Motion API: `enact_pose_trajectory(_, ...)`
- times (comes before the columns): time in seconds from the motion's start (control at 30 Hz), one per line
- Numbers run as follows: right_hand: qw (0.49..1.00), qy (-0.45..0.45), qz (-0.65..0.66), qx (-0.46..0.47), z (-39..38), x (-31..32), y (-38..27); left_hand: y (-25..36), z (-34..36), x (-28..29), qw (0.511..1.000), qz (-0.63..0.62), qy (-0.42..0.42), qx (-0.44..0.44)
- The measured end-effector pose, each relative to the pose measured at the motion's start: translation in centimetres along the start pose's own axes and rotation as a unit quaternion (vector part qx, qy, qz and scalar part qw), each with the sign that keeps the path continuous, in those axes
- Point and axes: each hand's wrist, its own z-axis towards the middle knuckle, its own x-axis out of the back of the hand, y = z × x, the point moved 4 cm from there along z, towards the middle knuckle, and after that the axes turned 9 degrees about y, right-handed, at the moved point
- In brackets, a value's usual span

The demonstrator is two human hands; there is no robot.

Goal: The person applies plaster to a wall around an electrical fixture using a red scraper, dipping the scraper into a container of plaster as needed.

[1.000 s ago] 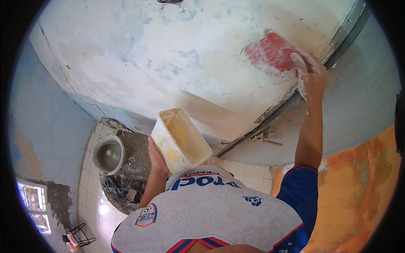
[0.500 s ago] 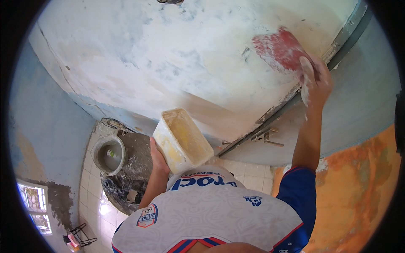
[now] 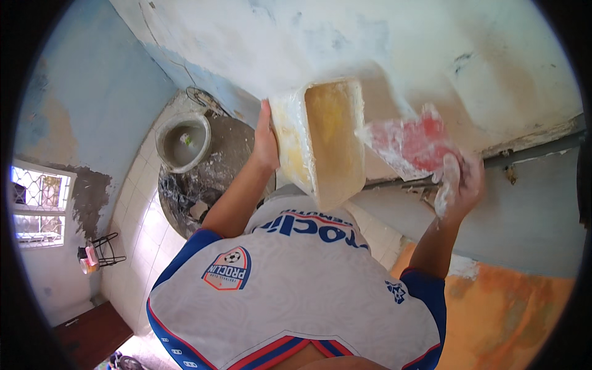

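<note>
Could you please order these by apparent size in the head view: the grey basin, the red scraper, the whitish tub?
Largest to smallest:
1. whitish tub
2. red scraper
3. grey basin

The basin is farther away, so its true size is unsure.

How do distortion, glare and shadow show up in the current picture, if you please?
Head view: a curved black fisheye border cuts off the corners; head view: white glare on the glossy cream floor tiles; head view: soft shadows on the pale, patchy wall, beside the stained white rectangular plastic tub and near the flat, white-smeared red scraper.
</note>
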Motion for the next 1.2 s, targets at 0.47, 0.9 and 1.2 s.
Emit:
enact_pose_trajectory(0.47,0.989,0.107,-0.019,-0.099,-2.8,4.4,0.4,-1.3,-1.6,0.3,0.998,0.048,-0.015,-0.049)
enact_pose_trajectory(0.9,0.979,-0.124,-0.082,0.141,-4.3,-8.4,-5.1,1.1,-2.7,3.3,0.975,-0.076,-0.029,-0.207)
enact_pose_trajectory(1.2,0.956,-0.262,-0.041,0.129,-5.5,-15.3,-8.2,3.7,-7.1,7.6,0.961,-0.112,0.020,-0.250)
